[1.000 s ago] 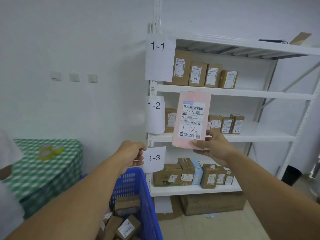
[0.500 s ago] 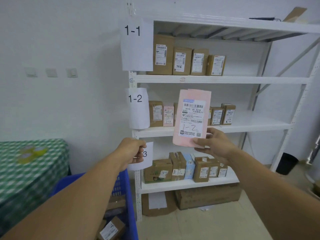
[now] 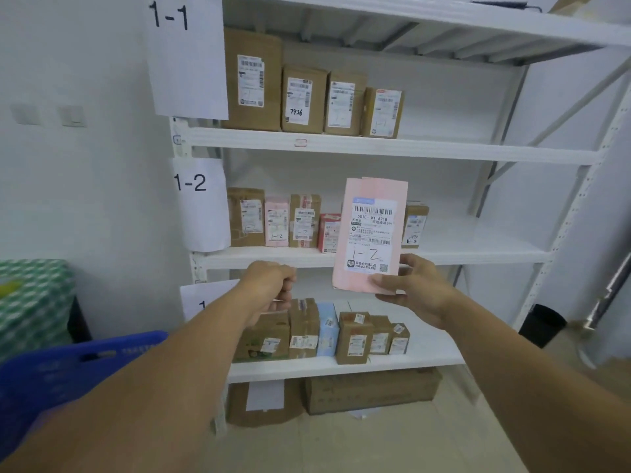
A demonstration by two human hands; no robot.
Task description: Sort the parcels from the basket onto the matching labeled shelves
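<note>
My right hand [image 3: 415,291] pinches the pink parcel [image 3: 370,233] at its lower right corner, thumb on the front and fingers behind, holding it upright with the label facing me; "1-2" is handwritten on it. My left hand [image 3: 269,285] is curled into a loose fist just left of the parcel and apart from it, and I cannot tell whether anything is pinched inside. The parcel's bottom edge hangs below the front lip of the middle shelf [image 3: 478,256], and its body covers part of the row standing there. That shelf carries the 1-2 sign [image 3: 199,203] on its left post. To the left of my parcel stand 4 small packages, brown, pink, brown and red, side by side; 1 brown box [image 3: 415,223] shows at its right edge. Past that box the board lies bare out to the right upright. Above, under the 1-1 sign [image 3: 186,56], 4 brown boxes [image 3: 307,93] crowd the left half. Below, the lowest shelf [image 3: 341,368] holds a tight row of boxes, and my left arm hides most of its sign. The blue basket [image 3: 68,363] sits low at my left, its rim near my forearm.
</note>
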